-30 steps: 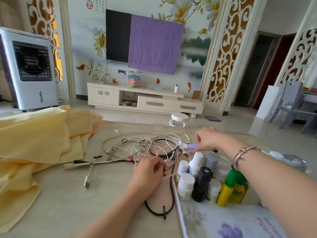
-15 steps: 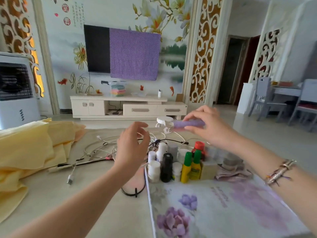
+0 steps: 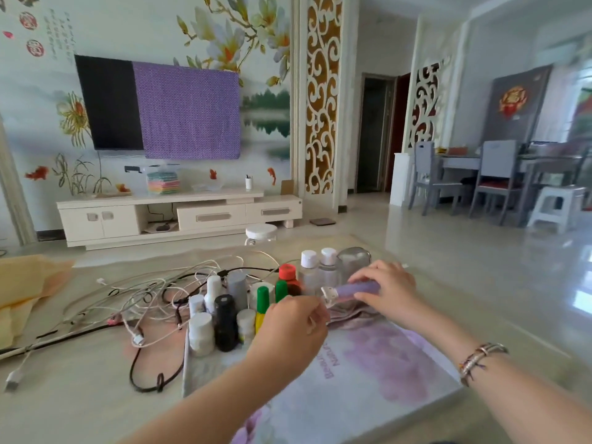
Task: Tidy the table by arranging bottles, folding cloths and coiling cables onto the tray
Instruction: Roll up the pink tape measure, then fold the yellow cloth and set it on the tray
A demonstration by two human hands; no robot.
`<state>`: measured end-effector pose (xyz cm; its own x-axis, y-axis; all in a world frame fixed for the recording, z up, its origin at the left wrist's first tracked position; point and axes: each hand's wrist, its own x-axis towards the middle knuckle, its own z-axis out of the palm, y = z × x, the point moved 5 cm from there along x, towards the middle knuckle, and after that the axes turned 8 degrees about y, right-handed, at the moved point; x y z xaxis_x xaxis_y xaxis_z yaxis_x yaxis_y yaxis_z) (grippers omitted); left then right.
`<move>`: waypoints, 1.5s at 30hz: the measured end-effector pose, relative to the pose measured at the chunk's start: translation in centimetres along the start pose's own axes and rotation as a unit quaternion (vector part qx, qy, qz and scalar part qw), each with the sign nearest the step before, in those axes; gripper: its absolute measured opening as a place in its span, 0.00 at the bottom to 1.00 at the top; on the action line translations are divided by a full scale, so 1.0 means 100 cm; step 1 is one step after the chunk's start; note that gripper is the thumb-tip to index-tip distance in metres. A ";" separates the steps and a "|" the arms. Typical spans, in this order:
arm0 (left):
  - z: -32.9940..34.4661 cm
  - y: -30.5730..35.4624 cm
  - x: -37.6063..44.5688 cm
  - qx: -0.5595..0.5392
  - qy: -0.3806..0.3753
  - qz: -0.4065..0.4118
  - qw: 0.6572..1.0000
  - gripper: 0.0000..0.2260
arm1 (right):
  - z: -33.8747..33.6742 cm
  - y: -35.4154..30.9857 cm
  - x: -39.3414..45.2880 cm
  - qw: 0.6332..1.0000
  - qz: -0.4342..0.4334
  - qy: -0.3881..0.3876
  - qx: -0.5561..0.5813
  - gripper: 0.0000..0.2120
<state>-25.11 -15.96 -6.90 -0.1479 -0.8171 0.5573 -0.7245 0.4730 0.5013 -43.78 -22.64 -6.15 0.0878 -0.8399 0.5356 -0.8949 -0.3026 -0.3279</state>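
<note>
Purple device is lying sideways above the tray, right hand gripping its body, left hand nearer its white end, fingers curling, hold unclear

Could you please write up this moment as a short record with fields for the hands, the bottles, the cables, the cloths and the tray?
right hand: grips a purple device above the tray's far edge
left hand: fingers curled at the device's white end; whether it holds anything is unclear
bottles: clustered upright at the tray's far left corner
cables: tangled on the table, left of the tray
yellow cloth: unfolded, at the table's left edge
grey cloth: crumpled under the device
tray: floral
</note>
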 end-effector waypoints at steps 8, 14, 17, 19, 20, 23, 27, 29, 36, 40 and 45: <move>0.040 -0.008 0.006 0.021 -0.050 -0.013 0.998 0.09 | 0.026 0.002 -0.003 0.999 -0.021 0.039 0.002 0.12; 0.036 -0.019 0.004 0.023 -0.031 -0.037 0.999 0.08 | 0.015 -0.006 -0.009 0.996 -0.035 0.071 0.040 0.13; 0.023 -0.027 0.000 0.003 -0.026 -0.054 0.998 0.05 | 0.006 -0.028 -0.013 0.992 -0.061 0.080 0.079 0.11; 0.003 -0.034 -0.008 0.002 -0.027 -0.074 0.997 0.06 | 0.002 -0.056 -0.016 0.988 -0.092 0.068 0.105 0.09; -0.008 -0.039 -0.012 0.001 -0.019 -0.077 0.997 0.06 | 0.001 -0.073 -0.018 0.985 -0.112 0.057 0.114 0.09; -0.048 -0.054 -0.026 0.009 0.010 -0.087 0.996 0.06 | 0.006 -0.129 -0.023 0.976 -0.173 0.026 0.129 0.09; -0.116 -0.084 -0.060 0.012 0.035 -0.117 0.992 0.06 | 0.019 -0.211 -0.033 0.964 -0.227 -0.011 0.135 0.07; -0.149 -0.101 -0.079 0.020 0.047 -0.139 0.989 0.06 | 0.029 -0.246 -0.038 0.958 -0.239 -0.037 0.152 0.06; -0.272 -0.194 -0.170 0.131 0.164 -0.276 0.938 0.06 | 0.095 -0.373 -0.063 0.937 -0.291 -0.099 0.165 0.05; -0.324 -0.218 -0.207 0.281 0.240 -0.280 0.886 0.10 | 0.131 -0.423 -0.073 0.927 -0.300 -0.136 0.178 0.06; -0.359 -0.240 -0.221 0.378 0.275 -0.257 0.846 0.19 | 0.169 -0.477 -0.074 0.915 -0.296 -0.164 0.220 0.09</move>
<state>19.68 2.56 -7.51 0.5019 -0.4757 0.7224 -0.8526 -0.4127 0.3206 5.63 -9.58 -7.67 0.6922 -0.5377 0.4814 -0.3912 -0.8401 -0.3758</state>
